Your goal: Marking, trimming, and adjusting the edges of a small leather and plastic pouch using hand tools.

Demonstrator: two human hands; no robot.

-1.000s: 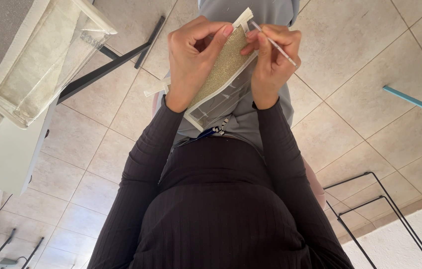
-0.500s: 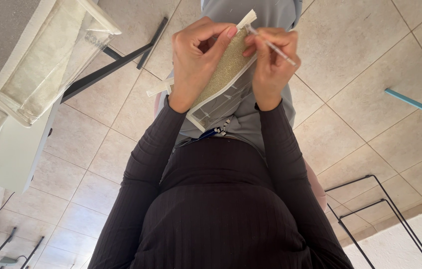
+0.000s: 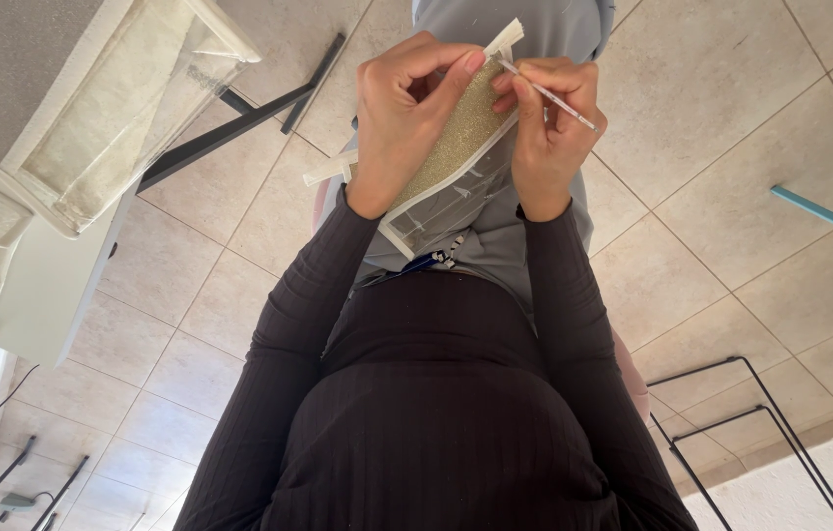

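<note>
Little has moved since a moment ago: both my hands hold the same spots on the work, and the piece has only tipped a touch, its top corner now nearer the upper edge of the view.

My left hand (image 3: 406,123) grips the gold glittery panel (image 3: 456,138) from its left side, fingers curled over the front and the thumb reaching across toward the top corner. That hand is clenched on the fabric, pressing it flat. White edging (image 3: 392,231) runs round the panel, and a loose white strip (image 3: 330,169) sticks out to the left, just below my wrist. Below the gold part, a clear, shiny section (image 3: 446,211) of the same piece hangs toward my waist.

My right hand (image 3: 549,133) is pinched shut on a thin white stick-like tool (image 3: 546,94), held between thumb and fingertips. Its near end lies at the top edge of the panel, close to my left thumb; the far end points out to the right, past my knuckles. Whether the tip pierces the fabric I cannot tell.

I hold the panel up in front of my grey skirt (image 3: 515,29), above the tiled floor (image 3: 731,147). My black ribbed sleeves (image 3: 288,334) fill the lower view. To the left stands a white table (image 3: 43,285) with pale mesh pieces (image 3: 112,118) on it; a black wire frame (image 3: 731,413) stands at the lower right.
</note>
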